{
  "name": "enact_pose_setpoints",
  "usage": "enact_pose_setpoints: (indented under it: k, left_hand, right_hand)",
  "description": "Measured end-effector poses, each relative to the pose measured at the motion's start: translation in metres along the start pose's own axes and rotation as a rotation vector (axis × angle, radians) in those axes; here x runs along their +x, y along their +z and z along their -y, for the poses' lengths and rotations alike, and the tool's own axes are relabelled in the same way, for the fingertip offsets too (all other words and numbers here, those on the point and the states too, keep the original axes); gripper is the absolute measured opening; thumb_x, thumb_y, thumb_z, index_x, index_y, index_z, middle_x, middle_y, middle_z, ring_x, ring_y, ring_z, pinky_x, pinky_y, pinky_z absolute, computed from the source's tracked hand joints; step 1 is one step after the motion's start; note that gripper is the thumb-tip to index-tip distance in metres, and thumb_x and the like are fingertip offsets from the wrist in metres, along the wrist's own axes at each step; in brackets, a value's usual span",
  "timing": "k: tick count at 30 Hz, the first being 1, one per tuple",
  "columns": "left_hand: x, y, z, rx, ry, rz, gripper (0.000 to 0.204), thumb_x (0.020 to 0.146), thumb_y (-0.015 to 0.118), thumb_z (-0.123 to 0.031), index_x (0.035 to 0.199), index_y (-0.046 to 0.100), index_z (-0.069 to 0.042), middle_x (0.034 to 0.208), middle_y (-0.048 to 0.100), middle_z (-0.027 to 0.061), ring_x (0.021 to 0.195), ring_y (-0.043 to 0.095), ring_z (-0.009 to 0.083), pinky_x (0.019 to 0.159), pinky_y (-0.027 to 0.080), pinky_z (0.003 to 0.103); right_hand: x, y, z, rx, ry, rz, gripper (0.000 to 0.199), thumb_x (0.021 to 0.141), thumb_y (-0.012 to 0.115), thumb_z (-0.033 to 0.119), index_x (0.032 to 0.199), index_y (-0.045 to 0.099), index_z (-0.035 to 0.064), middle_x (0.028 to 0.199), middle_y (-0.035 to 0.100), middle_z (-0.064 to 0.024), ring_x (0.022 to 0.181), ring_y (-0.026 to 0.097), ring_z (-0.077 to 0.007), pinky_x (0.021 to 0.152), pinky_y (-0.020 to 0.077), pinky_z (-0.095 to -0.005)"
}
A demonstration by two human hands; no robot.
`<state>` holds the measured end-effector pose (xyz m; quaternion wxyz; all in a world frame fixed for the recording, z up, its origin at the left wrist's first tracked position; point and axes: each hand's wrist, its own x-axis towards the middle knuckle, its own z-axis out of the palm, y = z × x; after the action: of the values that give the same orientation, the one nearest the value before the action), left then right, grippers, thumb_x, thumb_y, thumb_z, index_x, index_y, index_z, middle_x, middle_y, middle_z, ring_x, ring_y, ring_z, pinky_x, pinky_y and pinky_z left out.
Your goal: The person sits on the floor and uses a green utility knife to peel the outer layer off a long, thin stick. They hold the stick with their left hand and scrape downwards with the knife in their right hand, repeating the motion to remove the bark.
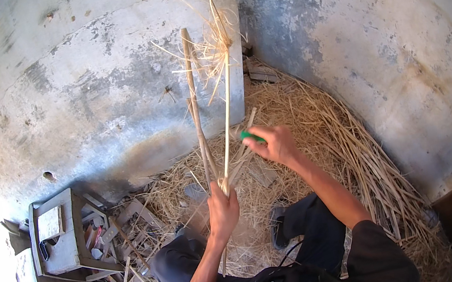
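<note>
1. Head view: left hand [222, 209] is clenched around upright cane stalks [195, 104].
2. Right hand [275, 143] grips a green-handled tool [250, 135] (blade hidden) against them.
3. Straw heap [320, 124] lies below; grey wooden box [61, 236] left.

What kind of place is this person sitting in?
Probably a rough shed or farm outbuilding corner. Worn, stained concrete walls meet here, a heap of dry straw covers the floor, and wood scraps lie about. The left hand grips long stalks; the right hand holds a green-handled tool.
</note>
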<state>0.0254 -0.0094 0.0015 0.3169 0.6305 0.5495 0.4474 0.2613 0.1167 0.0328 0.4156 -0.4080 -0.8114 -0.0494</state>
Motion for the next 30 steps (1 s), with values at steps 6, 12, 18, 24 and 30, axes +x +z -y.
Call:
enact_pose_setpoints:
  k: [6, 12, 18, 24, 30]
  left_hand:
    - [-0.016, 0.006, 0.002, -0.021, -0.001, 0.055, 0.026, 0.106, 0.068, -0.012, 0.118, 0.051, 0.003, 0.088, 0.071, 0.0319, 0.084, 0.074, 0.0521, 0.068, 0.054, 0.053]
    - [0.0, 0.0, -0.002, -0.014, -0.058, -0.023, 0.038, 0.111, 0.067, -0.026, 0.114, 0.045, 0.004, 0.069, 0.066, 0.0289, 0.061, 0.069, 0.0478, 0.052, 0.048, 0.054]
    - [0.005, 0.004, 0.005, -0.014, 0.105, -0.109, 0.037, 0.114, 0.063, -0.026, 0.11, 0.043, 0.005, 0.06, 0.06, 0.025, 0.05, 0.063, 0.0442, 0.046, 0.042, 0.052]
    - [0.002, 0.003, 0.001, 0.089, 0.171, -0.141, 0.035, 0.11, 0.069, -0.017, 0.109, 0.041, 0.005, 0.058, 0.059, 0.0239, 0.047, 0.061, 0.0436, 0.043, 0.041, 0.05]
    - [-0.003, -0.004, -0.005, 0.204, 0.157, -0.125, 0.034, 0.11, 0.067, -0.015, 0.115, 0.043, 0.009, 0.069, 0.063, 0.0247, 0.052, 0.064, 0.0376, 0.047, 0.044, 0.048]
  right_hand:
    - [0.013, -0.039, -0.063, 0.062, 0.358, -0.12, 0.046, 0.11, 0.061, 0.055, 0.114, 0.08, 0.0133, 0.065, 0.063, 0.0027, 0.047, 0.049, -0.008, 0.04, 0.0401, -0.0327]
    - [-0.006, -0.012, -0.014, 0.224, 0.053, 0.075, 0.051, 0.108, 0.059, 0.059, 0.104, 0.079, 0.0127, 0.071, 0.071, 0.0, 0.052, 0.061, -0.0104, 0.044, 0.048, -0.0315]
    - [-0.01, -0.006, 0.041, 0.196, -0.138, 0.153, 0.034, 0.102, 0.075, 0.043, 0.105, 0.078, 0.0093, 0.083, 0.079, -0.0055, 0.062, 0.074, -0.0215, 0.055, 0.0575, -0.0361]
    - [-0.012, 0.001, 0.048, 0.157, -0.195, 0.078, 0.033, 0.099, 0.079, 0.042, 0.101, 0.077, 0.01, 0.084, 0.078, -0.0025, 0.058, 0.072, -0.0208, 0.051, 0.0543, -0.0345]
    - [-0.009, -0.007, 0.055, 0.028, -0.236, 0.042, 0.033, 0.099, 0.079, 0.045, 0.097, 0.076, 0.0116, 0.076, 0.074, -0.0015, 0.058, 0.072, -0.0194, 0.052, 0.0545, -0.0339]
